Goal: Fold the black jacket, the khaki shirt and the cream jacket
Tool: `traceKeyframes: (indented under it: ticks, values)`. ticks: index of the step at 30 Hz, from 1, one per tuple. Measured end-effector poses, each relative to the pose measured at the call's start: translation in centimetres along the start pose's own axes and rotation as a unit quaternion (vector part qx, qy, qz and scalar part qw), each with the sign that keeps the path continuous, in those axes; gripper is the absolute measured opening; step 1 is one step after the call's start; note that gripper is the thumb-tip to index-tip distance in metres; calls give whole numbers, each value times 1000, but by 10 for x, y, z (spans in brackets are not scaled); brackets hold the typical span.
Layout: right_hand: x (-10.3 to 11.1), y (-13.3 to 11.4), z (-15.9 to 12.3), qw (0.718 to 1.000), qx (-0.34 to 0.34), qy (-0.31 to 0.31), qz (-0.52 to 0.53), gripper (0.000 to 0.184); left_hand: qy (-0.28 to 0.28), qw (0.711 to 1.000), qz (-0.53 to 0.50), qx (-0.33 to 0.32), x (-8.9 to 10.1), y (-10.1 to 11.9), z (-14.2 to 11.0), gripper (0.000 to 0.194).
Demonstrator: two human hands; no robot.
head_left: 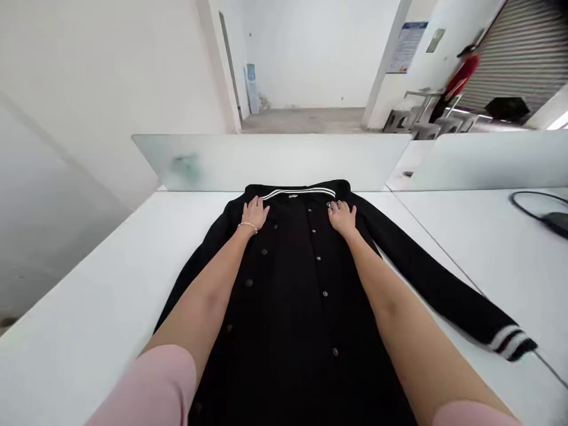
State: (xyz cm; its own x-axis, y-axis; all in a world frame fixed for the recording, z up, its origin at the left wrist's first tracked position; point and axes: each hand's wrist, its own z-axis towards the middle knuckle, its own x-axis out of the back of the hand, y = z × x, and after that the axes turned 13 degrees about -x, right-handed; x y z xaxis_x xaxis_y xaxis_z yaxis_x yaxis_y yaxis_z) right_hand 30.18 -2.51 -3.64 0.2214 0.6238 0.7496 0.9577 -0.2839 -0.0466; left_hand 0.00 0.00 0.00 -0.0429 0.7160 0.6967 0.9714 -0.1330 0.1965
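A black button-front jacket (288,278) lies spread on the white table, its collar end farthest from me. White stripes run along the neckline, and a small label shows at its middle. My left hand (254,215), with a beaded bracelet at the wrist, rests flat on the jacket's upper left front, fingers apart. On the upper right front, my right hand (342,218) lies open beside a small white emblem that its fingers partly cover. The right sleeve (437,281) stretches out toward me, ending in a white-striped cuff. My left forearm hides part of the other sleeve.
Behind the jacket, a frosted divider (275,163) stands along the far edge of the white table (89,284). A black cable with a dark device (557,222) lies on the adjoining table. Farther off are a person in red (464,74), several stools and a water dispenser (252,89).
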Motion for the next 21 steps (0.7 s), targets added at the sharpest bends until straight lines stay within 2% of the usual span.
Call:
traceKeyframes:
  ticks: [8,12,17,21]
  values:
    - [9,9,-49,999,24,-29,-20,50,12,1000,-16,-5,6,9,-50,64]
    - [20,16,-67,998,34,-43,-26,50,12,1000,-5,8,10,14,-66,62]
    - [37,16,-55,995,60,-76,-33,42,14,1000,6,20,16,21,-71,56]
    - [47,11,-25,990,72,-113,-40,43,43,999,19,-20,25,20,-63,46]
